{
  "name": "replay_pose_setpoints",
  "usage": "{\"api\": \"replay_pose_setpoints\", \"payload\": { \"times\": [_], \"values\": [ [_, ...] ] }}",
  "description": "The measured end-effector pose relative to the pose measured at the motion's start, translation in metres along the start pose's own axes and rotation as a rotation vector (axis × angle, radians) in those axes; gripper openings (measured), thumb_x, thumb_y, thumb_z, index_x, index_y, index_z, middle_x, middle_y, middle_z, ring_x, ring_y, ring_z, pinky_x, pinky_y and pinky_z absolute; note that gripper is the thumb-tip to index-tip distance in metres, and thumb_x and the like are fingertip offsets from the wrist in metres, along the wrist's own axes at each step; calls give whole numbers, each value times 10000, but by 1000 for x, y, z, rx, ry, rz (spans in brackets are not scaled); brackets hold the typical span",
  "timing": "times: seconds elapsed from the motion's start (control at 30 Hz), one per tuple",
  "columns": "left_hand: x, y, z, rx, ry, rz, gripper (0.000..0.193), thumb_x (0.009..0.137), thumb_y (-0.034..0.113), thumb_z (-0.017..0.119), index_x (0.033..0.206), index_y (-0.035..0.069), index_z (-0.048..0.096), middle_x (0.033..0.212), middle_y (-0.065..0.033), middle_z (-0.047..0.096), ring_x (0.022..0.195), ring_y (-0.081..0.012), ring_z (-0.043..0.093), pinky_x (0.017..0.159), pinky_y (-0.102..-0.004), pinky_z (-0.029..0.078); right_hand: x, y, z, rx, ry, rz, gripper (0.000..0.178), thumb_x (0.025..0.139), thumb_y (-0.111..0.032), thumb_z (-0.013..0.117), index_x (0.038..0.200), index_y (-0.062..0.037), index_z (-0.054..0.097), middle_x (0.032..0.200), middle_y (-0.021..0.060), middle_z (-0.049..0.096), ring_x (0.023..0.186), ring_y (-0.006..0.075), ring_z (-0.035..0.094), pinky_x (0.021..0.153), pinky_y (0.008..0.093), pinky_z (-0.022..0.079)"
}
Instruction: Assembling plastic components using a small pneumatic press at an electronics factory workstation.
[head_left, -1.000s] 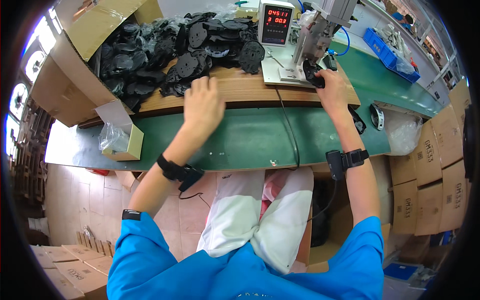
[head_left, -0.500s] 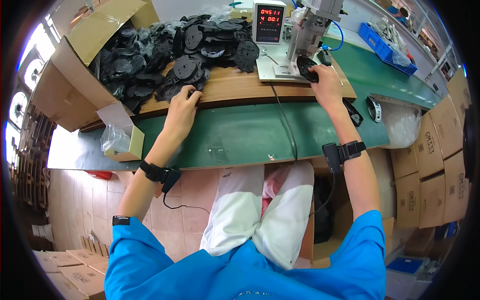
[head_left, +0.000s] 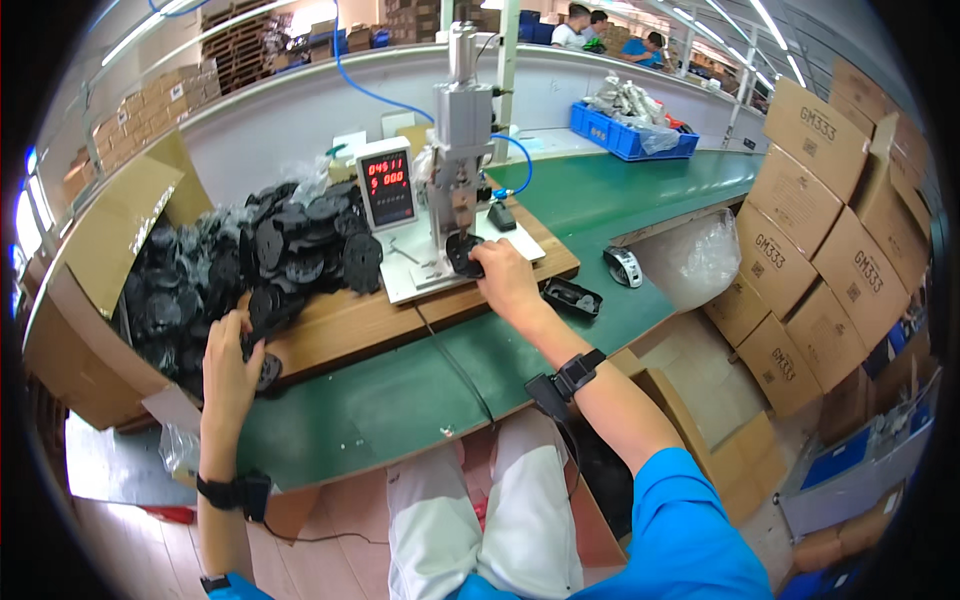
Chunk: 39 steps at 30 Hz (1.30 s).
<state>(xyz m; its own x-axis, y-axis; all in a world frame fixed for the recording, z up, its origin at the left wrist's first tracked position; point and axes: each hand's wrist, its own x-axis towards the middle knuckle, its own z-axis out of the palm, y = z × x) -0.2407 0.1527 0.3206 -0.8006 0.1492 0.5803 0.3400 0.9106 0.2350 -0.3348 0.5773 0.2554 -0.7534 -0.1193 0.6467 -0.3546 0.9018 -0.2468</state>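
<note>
At the press (head_left: 462,130), my right hand (head_left: 508,278) pinches a dark round plastic part (head_left: 463,255), holding it on the metal base under the press head. My left hand (head_left: 230,360) is at the near edge of a heap of black plastic discs (head_left: 300,235). Its thumb and fingers close around a black disc (head_left: 268,373), which the hand partly hides. A box with a red digital display (head_left: 387,183) stands left of the press. Just right of my right hand, a black oval shell (head_left: 572,298) lies on the green table.
A wooden board (head_left: 350,322) carries the press on the green table (head_left: 350,405). An open carton (head_left: 100,330) flanks the heap. A silver-and-black part (head_left: 622,267), a plastic bag (head_left: 695,262), a blue crate (head_left: 632,140) and stacked cartons (head_left: 800,240) are to the right. People (head_left: 640,48) sit far behind.
The view has swung up and to the right. My left hand has closed on a disc at the heap's edge; my right hand keeps its part under the press. The display's digits differ.
</note>
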Motion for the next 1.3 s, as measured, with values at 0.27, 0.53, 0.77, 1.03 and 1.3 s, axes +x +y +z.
{"api": "replay_pose_setpoints", "payload": {
  "times": [0.27, 0.53, 0.77, 1.03, 1.3],
  "values": [
    [-10, 27, 6, -293, -19, -132, 211, 1022, 22, 590, 1226, 6, 537, 994, -218, 648, 943, -438, 657, 846, -430, 518, 11, 3, -1, -8, -33, 21, 257, 735, 49, 698, 976, -39, 725, 992, 132, 721, 1029, 359, 656, 901, 463, 567],
    [9, 143, 78, -562, -54, 191, 415, 934, -70, 624, 1326, 52, 568, 1240, -231, 673, 1160, -397, 676, 918, -485, 571, -4, -2, -43, 194, 222, -33, 205, 822, -11, 666, 1026, -30, 662, 1057, 184, 671, 1062, 409, 611, 948, 481, 512],
    [53, 195, 162, -227, 67, 557, 459, 892, -52, 612, 1329, 88, 627, 1287, -216, 684, 1242, -389, 645, 1058, -447, 530, -173, -43, -108, 225, 317, 99, 443, 719, 127, 673, 1140, 3, 610, 1207, 201, 647, 1187, 436, 601, 1053, 485, 482],
    [100, 211, 237, 27, 80, 606, 405, 907, 33, 593, 1303, 109, 627, 1284, -231, 681, 1222, -389, 651, 1076, -480, 516, -380, -27, -111, 131, 141, 623, 375, 760, 93, 630, 1124, 3, 615, 1240, 205, 634, 1200, 431, 594, 1078, 468, 468],
    [96, 219, 244, 164, 105, 566, 426, 907, 12, 600, 1325, 95, 616, 1295, -252, 678, 1214, -392, 663, 1060, -470, 532, -572, 5, -63, 110, 49, 1240, 231, 872, -13, 607, 1102, 5, 627, 1039, 204, 674, 982, 342, 681, 919, 410, 521]
  ]
}}
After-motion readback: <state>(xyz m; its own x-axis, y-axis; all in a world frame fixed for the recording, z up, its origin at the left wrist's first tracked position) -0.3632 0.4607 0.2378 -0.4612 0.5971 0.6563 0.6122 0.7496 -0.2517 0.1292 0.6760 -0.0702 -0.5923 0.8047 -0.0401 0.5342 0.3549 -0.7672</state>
